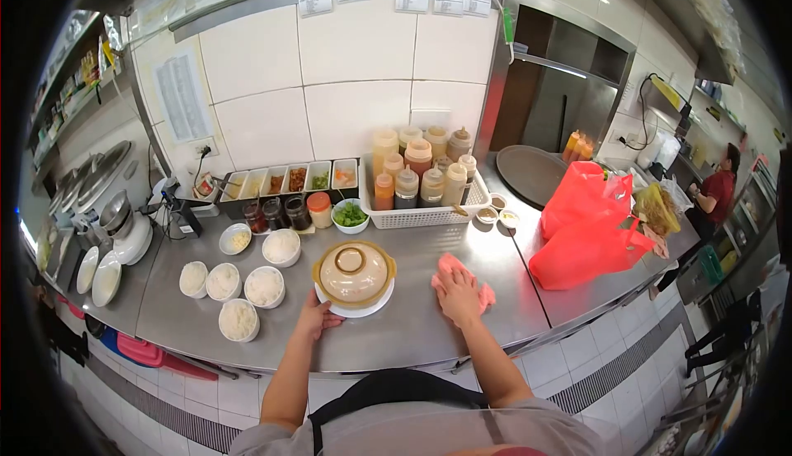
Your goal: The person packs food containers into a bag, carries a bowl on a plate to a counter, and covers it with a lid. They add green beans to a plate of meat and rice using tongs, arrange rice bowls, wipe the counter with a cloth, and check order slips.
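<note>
A lidded tan clay pot [355, 275] with a round knob stands on a white plate [360, 311] at the middle of the steel counter. My left hand [318, 316] grips the plate's near left rim, thumb up beside the pot and fingers low along the edge. To the right, my right hand [459, 295] presses down on a pink cloth [450, 266], its fingers over the bunched fabric. Bowls of white rice, including one bowl [264, 286], stand left of the pot. Behind it is a bowl of chopped greens [351, 215].
A white basket [421, 218] holds several squeeze bottles. Topping containers [289, 179] and jars line the back left. Red plastic bags [582, 233] stand at right, near a round brown tray [528, 174] and small sauce cups [487, 215]. Another person [719, 192] is at far right.
</note>
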Motion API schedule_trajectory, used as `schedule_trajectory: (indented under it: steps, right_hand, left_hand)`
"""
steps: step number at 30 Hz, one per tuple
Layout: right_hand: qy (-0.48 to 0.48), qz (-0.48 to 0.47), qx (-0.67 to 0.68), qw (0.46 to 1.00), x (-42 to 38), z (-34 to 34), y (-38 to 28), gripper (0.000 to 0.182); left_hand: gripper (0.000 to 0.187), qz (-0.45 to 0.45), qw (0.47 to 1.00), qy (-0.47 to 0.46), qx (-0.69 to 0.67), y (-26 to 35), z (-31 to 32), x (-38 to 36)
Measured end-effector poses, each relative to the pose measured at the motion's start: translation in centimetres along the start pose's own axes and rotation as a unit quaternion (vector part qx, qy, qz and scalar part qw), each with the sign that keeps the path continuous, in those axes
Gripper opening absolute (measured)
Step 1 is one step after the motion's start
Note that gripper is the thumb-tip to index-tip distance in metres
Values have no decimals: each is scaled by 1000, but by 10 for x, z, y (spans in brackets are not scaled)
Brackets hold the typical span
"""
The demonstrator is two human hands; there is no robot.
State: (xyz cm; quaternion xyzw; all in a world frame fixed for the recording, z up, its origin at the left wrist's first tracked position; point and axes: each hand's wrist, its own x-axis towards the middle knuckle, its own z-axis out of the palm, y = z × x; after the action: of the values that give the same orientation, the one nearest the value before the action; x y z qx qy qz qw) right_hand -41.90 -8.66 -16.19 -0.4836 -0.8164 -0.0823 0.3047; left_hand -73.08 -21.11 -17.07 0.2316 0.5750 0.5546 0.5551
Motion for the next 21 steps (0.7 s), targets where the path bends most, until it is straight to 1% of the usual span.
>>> schedule_trajectory:
  steps: [9, 16, 21]
  right_hand:
    - [20, -8, 1, 1000, -1, 1, 1, 35]
    - [3, -4, 12, 1000, -1, 2, 2, 38]
    - [2, -7, 7, 1000, -1, 2, 2, 37]
  left_hand:
    - [55, -10, 1000, 8, -3, 0, 0, 0]
    - [55, -16, 1000, 14, -11, 3, 3, -5]
    - [56, -18, 1000, 11, -8, 3, 2, -3]
